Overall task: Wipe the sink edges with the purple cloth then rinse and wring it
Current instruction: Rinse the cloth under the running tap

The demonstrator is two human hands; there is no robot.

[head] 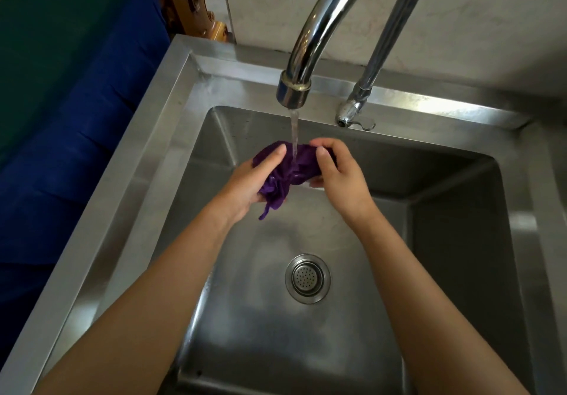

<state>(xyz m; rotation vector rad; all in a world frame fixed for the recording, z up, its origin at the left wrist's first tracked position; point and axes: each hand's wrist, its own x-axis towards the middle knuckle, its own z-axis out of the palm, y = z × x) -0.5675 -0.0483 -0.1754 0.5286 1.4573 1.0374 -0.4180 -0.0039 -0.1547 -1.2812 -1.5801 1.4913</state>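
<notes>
Both hands hold the bunched purple cloth (290, 170) over the steel sink (171, 137), under water running from the faucet (310, 48); the left hand (250, 184) grips its left end, the right hand (339, 173) curls round its right end, above the drain (307, 278)

Both hands held the bunched purple cloth (288, 170) over the steel sink (171, 137), the left hand (250, 184) and right hand (339, 177) gripping opposite ends. Water (294, 132) ran from the curved tap (310, 45) onto its middle, above the drain strainer (307, 278).
</notes>
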